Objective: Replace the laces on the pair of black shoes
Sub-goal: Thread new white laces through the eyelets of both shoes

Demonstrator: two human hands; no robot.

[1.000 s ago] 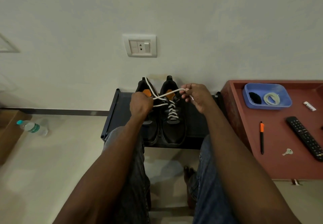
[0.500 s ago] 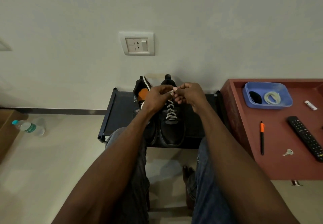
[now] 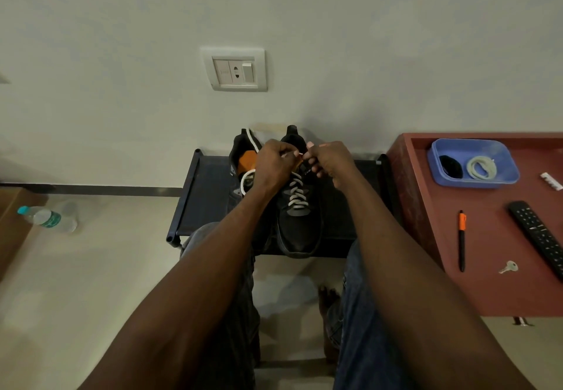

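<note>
Knotting white flat lace point(image 3: 297, 193) atop right black mesh shoe point(image 3: 300, 225): left hand point(image 3: 274, 162), right hand point(image 3: 330, 158) together, each pinching a lace end; tension best kept even.

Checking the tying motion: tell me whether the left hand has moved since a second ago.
Yes. The left hand moved rightward, from over the left shoe to meet the right hand above the right shoe.

Black shoes point(image 3: 297, 222) (white-laced) side by side.
</note>
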